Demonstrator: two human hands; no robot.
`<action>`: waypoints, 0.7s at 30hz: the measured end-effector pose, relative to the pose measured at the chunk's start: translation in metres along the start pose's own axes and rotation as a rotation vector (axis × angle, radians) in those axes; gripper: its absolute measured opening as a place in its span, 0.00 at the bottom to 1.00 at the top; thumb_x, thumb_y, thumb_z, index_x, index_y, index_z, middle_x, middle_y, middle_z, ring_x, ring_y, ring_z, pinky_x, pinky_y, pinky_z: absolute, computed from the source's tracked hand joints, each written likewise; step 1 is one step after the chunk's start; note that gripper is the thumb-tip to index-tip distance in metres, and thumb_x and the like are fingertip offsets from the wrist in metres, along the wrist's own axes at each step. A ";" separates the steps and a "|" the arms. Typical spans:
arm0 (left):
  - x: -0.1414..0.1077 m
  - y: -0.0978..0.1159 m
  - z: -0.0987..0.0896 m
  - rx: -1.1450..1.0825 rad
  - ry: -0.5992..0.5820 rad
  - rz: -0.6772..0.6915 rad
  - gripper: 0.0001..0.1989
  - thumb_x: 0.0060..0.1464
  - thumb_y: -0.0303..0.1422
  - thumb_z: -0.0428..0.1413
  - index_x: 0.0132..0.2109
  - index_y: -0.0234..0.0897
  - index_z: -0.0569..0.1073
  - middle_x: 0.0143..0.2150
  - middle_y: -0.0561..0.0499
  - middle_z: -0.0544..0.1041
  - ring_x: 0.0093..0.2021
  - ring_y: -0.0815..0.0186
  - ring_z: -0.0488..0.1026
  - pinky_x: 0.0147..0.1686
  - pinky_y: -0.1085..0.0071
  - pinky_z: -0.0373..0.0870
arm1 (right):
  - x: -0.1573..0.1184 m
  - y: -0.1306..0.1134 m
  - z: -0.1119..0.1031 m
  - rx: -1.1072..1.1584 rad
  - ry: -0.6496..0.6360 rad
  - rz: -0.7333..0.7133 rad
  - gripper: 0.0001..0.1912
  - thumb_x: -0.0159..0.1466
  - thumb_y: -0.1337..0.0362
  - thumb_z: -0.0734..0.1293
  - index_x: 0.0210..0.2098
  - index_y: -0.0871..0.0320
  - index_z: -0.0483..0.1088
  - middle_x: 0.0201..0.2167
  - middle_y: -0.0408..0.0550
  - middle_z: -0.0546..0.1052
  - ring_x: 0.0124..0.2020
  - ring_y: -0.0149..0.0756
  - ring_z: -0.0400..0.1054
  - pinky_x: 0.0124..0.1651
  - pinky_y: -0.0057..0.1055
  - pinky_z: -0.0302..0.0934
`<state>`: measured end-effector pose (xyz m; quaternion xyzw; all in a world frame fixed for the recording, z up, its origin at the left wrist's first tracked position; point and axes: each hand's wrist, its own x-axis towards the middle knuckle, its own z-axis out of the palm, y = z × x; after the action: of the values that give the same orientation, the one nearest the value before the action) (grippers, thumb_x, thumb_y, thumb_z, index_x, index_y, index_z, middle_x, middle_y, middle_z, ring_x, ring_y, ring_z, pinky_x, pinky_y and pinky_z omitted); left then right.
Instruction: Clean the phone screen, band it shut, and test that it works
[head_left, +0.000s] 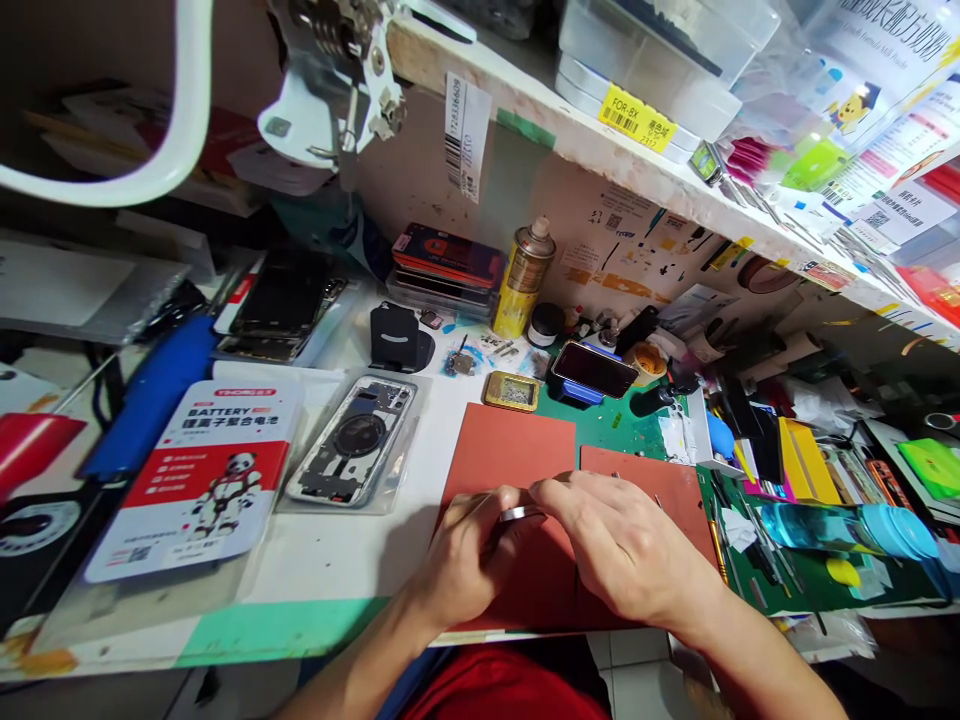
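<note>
Both hands meet over the reddish-brown mat [512,440] near the bench's front edge. My left hand [476,550] has its fingers curled round a thin silvery-edged object [520,514], mostly hidden by the fingers. My right hand [619,540] is closed, its fingertips pressed against the same object from the right. Behind the hands, a second reddish mat [675,490] carries small thin tools. An opened phone housing [356,440] lies on a clear bag to the left.
A battery package [202,470] and a blue-handled tool [154,400] are at the left. Further back stand a spray can [525,278] and a phone on a blue stand [592,370]. A blue bottle [847,528] lies at the right. A shelf [637,160] overhangs the bench.
</note>
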<state>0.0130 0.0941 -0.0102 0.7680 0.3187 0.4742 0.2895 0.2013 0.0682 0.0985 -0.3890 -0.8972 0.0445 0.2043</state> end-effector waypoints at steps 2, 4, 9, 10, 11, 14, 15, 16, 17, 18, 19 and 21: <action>0.002 0.001 0.000 -0.023 -0.007 0.007 0.09 0.62 0.22 0.54 0.41 0.42 0.73 0.27 0.54 0.81 0.25 0.64 0.80 0.31 0.71 0.77 | 0.001 -0.002 -0.001 -0.032 0.005 -0.024 0.18 0.75 0.75 0.50 0.59 0.65 0.63 0.31 0.52 0.78 0.28 0.42 0.66 0.30 0.39 0.67; 0.003 0.002 -0.001 -0.042 -0.017 0.014 0.09 0.62 0.22 0.54 0.40 0.42 0.71 0.26 0.54 0.80 0.24 0.65 0.79 0.29 0.72 0.75 | 0.002 -0.003 -0.002 -0.054 0.002 -0.041 0.18 0.76 0.74 0.50 0.60 0.67 0.64 0.31 0.53 0.78 0.28 0.43 0.66 0.30 0.40 0.67; 0.004 0.000 0.000 -0.054 -0.019 0.013 0.09 0.62 0.22 0.54 0.39 0.42 0.70 0.25 0.53 0.80 0.23 0.64 0.79 0.26 0.72 0.73 | 0.003 -0.006 -0.001 -0.092 0.027 -0.062 0.22 0.75 0.74 0.51 0.64 0.70 0.64 0.32 0.56 0.81 0.29 0.45 0.71 0.33 0.41 0.73; 0.003 -0.001 0.001 -0.050 -0.014 0.007 0.09 0.62 0.21 0.54 0.40 0.42 0.71 0.27 0.53 0.81 0.25 0.64 0.80 0.28 0.71 0.74 | 0.003 -0.006 0.001 -0.096 0.045 -0.067 0.23 0.74 0.74 0.52 0.65 0.70 0.64 0.34 0.57 0.82 0.31 0.46 0.74 0.34 0.42 0.75; 0.002 -0.002 0.001 -0.046 -0.012 -0.001 0.09 0.62 0.21 0.54 0.41 0.42 0.73 0.28 0.52 0.82 0.27 0.63 0.82 0.30 0.71 0.75 | 0.001 -0.007 0.003 -0.095 0.065 -0.069 0.24 0.74 0.74 0.52 0.66 0.70 0.64 0.35 0.59 0.83 0.33 0.47 0.76 0.36 0.43 0.76; 0.000 -0.004 0.001 -0.054 -0.018 -0.023 0.11 0.63 0.21 0.53 0.44 0.41 0.74 0.34 0.50 0.85 0.32 0.63 0.84 0.35 0.70 0.78 | -0.005 -0.010 0.012 -0.098 0.131 -0.070 0.27 0.72 0.75 0.53 0.69 0.72 0.62 0.43 0.64 0.85 0.44 0.51 0.81 0.44 0.46 0.80; 0.000 -0.004 0.001 -0.062 -0.021 -0.029 0.10 0.64 0.21 0.53 0.44 0.42 0.74 0.35 0.51 0.85 0.32 0.63 0.84 0.36 0.71 0.78 | -0.009 -0.010 0.016 -0.099 0.147 -0.063 0.28 0.72 0.75 0.54 0.69 0.72 0.62 0.46 0.65 0.85 0.48 0.52 0.81 0.48 0.46 0.80; 0.000 -0.004 0.001 -0.069 -0.023 -0.037 0.10 0.64 0.22 0.54 0.43 0.42 0.74 0.34 0.52 0.85 0.31 0.64 0.84 0.35 0.71 0.78 | -0.012 -0.010 0.019 -0.096 0.161 -0.049 0.29 0.71 0.76 0.54 0.70 0.71 0.61 0.48 0.65 0.85 0.51 0.52 0.81 0.50 0.47 0.80; 0.001 -0.004 0.001 -0.072 -0.021 -0.045 0.09 0.64 0.22 0.54 0.42 0.42 0.74 0.33 0.53 0.85 0.30 0.65 0.83 0.35 0.72 0.78 | -0.015 -0.010 0.022 -0.084 0.172 -0.027 0.30 0.71 0.76 0.55 0.72 0.70 0.59 0.50 0.65 0.85 0.53 0.52 0.81 0.52 0.47 0.80; 0.001 -0.004 0.000 -0.072 -0.016 -0.053 0.08 0.65 0.23 0.55 0.41 0.42 0.74 0.32 0.54 0.84 0.29 0.66 0.82 0.33 0.73 0.77 | -0.018 -0.009 0.023 -0.060 0.186 0.005 0.31 0.70 0.76 0.55 0.72 0.69 0.58 0.52 0.65 0.84 0.55 0.51 0.81 0.54 0.48 0.79; 0.002 -0.004 0.000 -0.070 -0.014 -0.061 0.08 0.65 0.23 0.56 0.41 0.42 0.74 0.32 0.54 0.84 0.28 0.66 0.82 0.33 0.73 0.77 | -0.019 -0.008 0.024 -0.024 0.205 0.045 0.32 0.70 0.76 0.56 0.73 0.67 0.58 0.54 0.65 0.83 0.56 0.51 0.80 0.55 0.48 0.79; 0.002 -0.004 -0.001 -0.066 -0.018 -0.081 0.06 0.66 0.25 0.57 0.41 0.42 0.75 0.33 0.54 0.85 0.29 0.65 0.83 0.33 0.73 0.77 | -0.019 -0.008 0.021 0.067 0.258 0.127 0.32 0.69 0.77 0.58 0.72 0.64 0.60 0.57 0.64 0.82 0.59 0.50 0.79 0.56 0.50 0.79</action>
<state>0.0122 0.0984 -0.0117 0.7486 0.3312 0.4655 0.3365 0.1987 0.0503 0.0750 -0.4403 -0.8352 0.0366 0.3275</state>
